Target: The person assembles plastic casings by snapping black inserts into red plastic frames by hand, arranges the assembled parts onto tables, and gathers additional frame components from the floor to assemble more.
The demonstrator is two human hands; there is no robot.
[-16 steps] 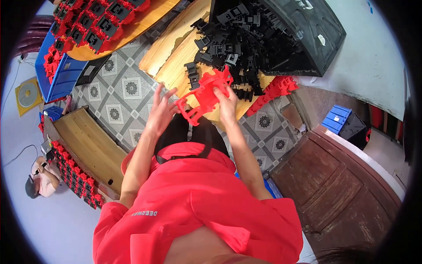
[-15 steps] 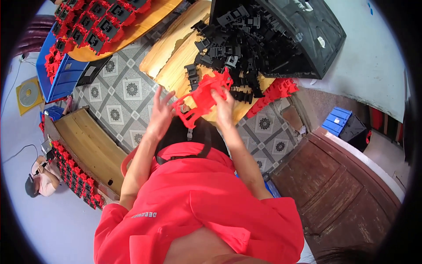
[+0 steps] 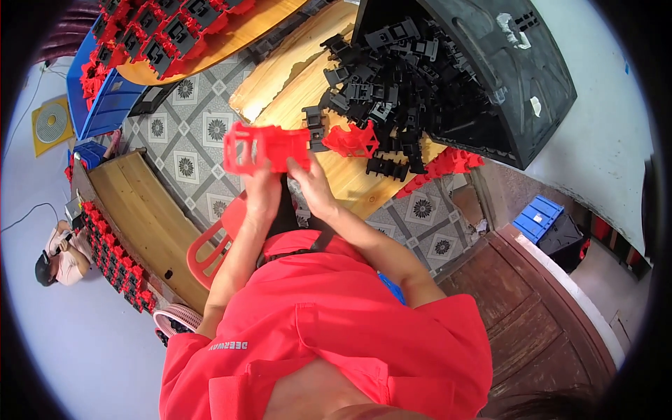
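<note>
A red plastic frame (image 3: 276, 148) with cut-out openings is held above the near edge of the wooden table. My left hand (image 3: 262, 192) grips its lower edge on one side, and my right hand (image 3: 315, 189) has its thumb and fingers on the other side. Just beyond my right hand, a second red plastic frame (image 3: 355, 140) rests by the black parts. Those black plastic clip-like parts (image 3: 364, 91) spill in a heap from a tipped black crate (image 3: 539, 98) onto the wooden tabletop (image 3: 353, 187).
Red frames with black inserts (image 3: 171, 35) cover another table at the far left, above a blue crate (image 3: 105, 115). A row of red parts (image 3: 444, 168) lies by the tabletop's right edge. A red chair (image 3: 210, 252) and a wooden bench (image 3: 143, 217) stand left; a person (image 3: 66, 255) sits beyond.
My left hand, open before, now grips a red frame together with my right hand. That frame is raised and further left. Another red frame now lies by the black heap.
</note>
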